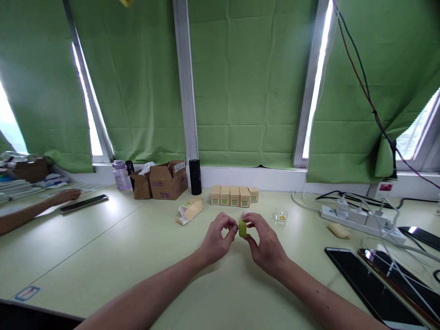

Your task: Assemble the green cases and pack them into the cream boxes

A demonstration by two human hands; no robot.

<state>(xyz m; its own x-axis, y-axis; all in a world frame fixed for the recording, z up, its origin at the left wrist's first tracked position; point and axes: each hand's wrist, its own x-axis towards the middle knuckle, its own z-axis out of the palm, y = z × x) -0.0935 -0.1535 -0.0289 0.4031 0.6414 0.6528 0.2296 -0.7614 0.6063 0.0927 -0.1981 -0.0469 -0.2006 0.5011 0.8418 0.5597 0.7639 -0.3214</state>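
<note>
Near the middle of the table, my right hand (266, 243) grips a small yellow-green object (242, 228) between thumb and fingers. My left hand (218, 236) is closed in a pinch at the object's left side; what its fingertips hold is too small to make out. Behind the hands stands a group of small kraft boxes (234, 196) with green labels. An opened kraft box (190, 211) lies on its side to the left. A small clear plastic piece (280, 215) with a yellow spot sits to the right of my right hand.
Cardboard boxes (168, 180), a black cylinder (195, 177) and a purple bottle (121, 175) line the back. At right are a power strip (360, 222), cables and dark tablets (367, 284). Another person's hand (67, 196) is at far left, beside a dark phone (84, 204).
</note>
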